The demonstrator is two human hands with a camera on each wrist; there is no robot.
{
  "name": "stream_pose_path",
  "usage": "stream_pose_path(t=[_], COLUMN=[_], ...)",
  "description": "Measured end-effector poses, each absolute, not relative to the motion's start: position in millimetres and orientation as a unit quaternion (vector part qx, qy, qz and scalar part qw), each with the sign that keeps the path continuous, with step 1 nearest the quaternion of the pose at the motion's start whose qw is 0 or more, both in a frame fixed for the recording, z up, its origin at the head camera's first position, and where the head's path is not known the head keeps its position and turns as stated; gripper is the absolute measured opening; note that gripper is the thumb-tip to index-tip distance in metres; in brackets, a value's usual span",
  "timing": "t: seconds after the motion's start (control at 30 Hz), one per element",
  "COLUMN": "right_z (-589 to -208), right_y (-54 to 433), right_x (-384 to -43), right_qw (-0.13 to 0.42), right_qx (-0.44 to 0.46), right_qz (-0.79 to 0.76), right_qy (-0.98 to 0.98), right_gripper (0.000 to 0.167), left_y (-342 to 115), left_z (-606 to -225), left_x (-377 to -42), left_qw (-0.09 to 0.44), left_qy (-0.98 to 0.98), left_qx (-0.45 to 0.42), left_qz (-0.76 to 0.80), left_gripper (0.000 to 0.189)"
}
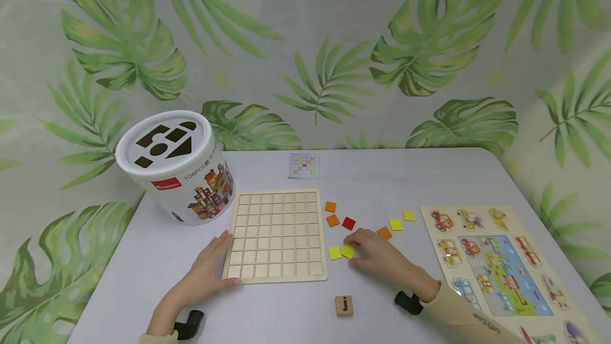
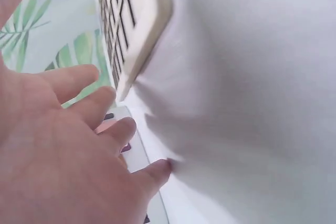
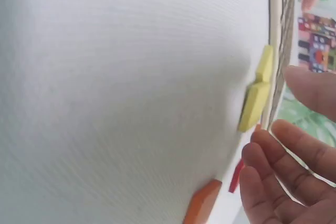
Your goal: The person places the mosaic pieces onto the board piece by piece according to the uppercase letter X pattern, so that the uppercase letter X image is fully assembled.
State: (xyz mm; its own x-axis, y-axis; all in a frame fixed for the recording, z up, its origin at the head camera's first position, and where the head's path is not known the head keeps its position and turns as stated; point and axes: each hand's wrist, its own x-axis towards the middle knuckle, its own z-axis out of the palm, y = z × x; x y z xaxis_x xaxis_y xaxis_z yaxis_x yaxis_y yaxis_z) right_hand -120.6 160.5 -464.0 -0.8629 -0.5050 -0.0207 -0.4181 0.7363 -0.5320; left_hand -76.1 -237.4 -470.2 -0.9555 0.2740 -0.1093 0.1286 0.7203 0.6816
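A pale wooden grid board [image 1: 276, 236] lies on the table, its squares bare. My left hand [image 1: 204, 270] is at the board's left edge, thumb spread from the fingers; in the left wrist view the fingers [image 2: 113, 135] are relaxed beside the board's corner [image 2: 149, 19]. My right hand [image 1: 382, 259] hovers at a yellow tile [image 1: 348, 251], thumb and forefinger on either side of it. From the right wrist view, the fingertips [image 3: 257, 153] are apart from that tile [image 3: 254, 106] and hold nothing. Another yellow tile [image 1: 334, 253] touches it on the left.
Red [image 1: 348, 223] and orange tiles [image 1: 332, 220] lie right of the board, with more yellow tiles [image 1: 395, 225] farther right. A letter cube [image 1: 344, 306] sits in front. A white bucket [image 1: 176, 169], a pattern card [image 1: 304, 166] and a picture puzzle [image 1: 506, 270] stand around.
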Motion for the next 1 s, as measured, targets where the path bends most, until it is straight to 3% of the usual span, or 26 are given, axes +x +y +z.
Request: stream_pose_path(t=[0.3, 0.67, 1.0], right_z=[-472, -456, -440], right_y=[148, 138, 64], right_x=[-122, -150, -196], right_qw=[0.056, 0.045, 0.053], right_qx=[-0.250, -0.272, -0.382], right_qz=[-0.205, -0.289, -0.313], right_qy=[0.944, 0.917, 0.868], right_gripper=[0.023, 0.026, 0.025], left_y=[-239, -239, -239], left_z=[-484, -483, -482], left_x=[-71, -74, -74], left_qw=[0.125, 0.130, 0.125], left_qy=[0.920, 0.928, 0.926], left_qx=[0.094, 0.077, 0.070], left_qz=[0.359, 0.341, 0.349], left_gripper=[0.111, 0.107, 0.105])
